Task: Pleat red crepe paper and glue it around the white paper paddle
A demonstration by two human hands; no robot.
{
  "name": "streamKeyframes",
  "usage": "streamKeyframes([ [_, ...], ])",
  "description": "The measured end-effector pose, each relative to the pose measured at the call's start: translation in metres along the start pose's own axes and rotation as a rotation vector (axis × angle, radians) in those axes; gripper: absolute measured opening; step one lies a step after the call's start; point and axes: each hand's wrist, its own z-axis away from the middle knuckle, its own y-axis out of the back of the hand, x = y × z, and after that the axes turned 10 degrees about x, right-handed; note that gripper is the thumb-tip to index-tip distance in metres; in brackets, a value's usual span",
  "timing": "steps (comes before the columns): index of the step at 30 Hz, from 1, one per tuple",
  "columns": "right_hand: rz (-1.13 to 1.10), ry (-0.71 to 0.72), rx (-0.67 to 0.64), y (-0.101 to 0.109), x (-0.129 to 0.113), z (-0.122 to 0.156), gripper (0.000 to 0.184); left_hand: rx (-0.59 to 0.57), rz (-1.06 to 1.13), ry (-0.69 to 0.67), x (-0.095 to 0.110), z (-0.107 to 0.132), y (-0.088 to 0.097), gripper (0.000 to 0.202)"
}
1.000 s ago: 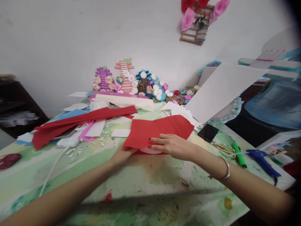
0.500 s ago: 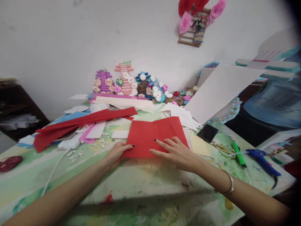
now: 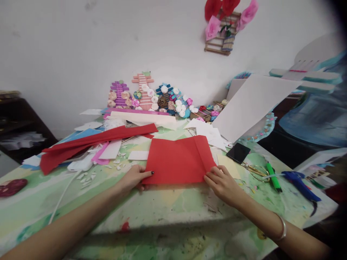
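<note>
A rectangular piece of red paper lies near the front of the table, with a crease or fold running down its right side. My left hand pinches its lower left corner, thumb on top and the other fingers partly hidden beneath. At the lower right corner, my right hand grips the paper's edge with bent fingers. Farther left, a long folded strip of red paper rests on other scraps.
To the right lie a black flat object, gold-handled scissors, a green marker and a blue glue gun. White scraps and a white cable are on the left. Decorated crafts stand along the wall.
My right hand has moved from lying spread on the red paper to its lower right corner and closed on it. My left hand stays at the left corner.
</note>
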Motion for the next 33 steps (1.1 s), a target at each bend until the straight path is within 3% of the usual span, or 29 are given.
streamKeyframes([
  [3, -0.063, -0.039, -0.013, 0.001, -0.004, 0.003, 0.020, -0.013, -0.072, -0.004, 0.000, -0.002, 0.000, 0.035],
  [6, -0.235, -0.196, 0.032, 0.000, 0.001, 0.001, 0.013, -0.047, -0.113, 0.004, 0.004, 0.000, 0.001, 0.036],
  [8, -0.340, -0.400, 0.119, -0.005, 0.015, -0.005, 0.016, -0.094, -0.141, 0.025, 0.010, 0.002, 0.004, 0.039],
  [11, -0.393, -0.854, 0.235, -0.020, 0.051, -0.020, 0.024, -0.120, -0.186, 0.040, 0.021, -0.002, 0.015, 0.047],
  [14, -0.506, -1.312, 0.224, -0.044, 0.091, -0.041, 0.048, -0.044, -0.209, 0.022, 0.033, -0.022, 0.026, 0.055],
  [15, -0.512, -1.375, 0.217, -0.053, 0.102, -0.047, 0.050, 0.008, -0.211, 0.005, 0.038, -0.032, 0.029, 0.056],
  [19, -0.585, -1.463, 0.185, -0.086, 0.127, -0.066, 0.044, 0.313, -0.200, -0.102, 0.057, -0.079, 0.027, 0.048],
  [21, -0.625, -1.473, 0.188, -0.099, 0.130, -0.071, 0.041, 0.380, -0.188, -0.131, 0.065, -0.100, 0.021, 0.042],
  [27, -0.671, -1.487, 0.235, -0.124, 0.138, -0.067, 0.040, 0.353, -0.065, -0.144, 0.069, -0.137, 0.004, 0.037],
  [33, -0.604, -1.518, 0.197, -0.141, 0.151, -0.051, 0.035, 0.270, 0.040, -0.142, 0.060, -0.149, 0.007, 0.036],
])
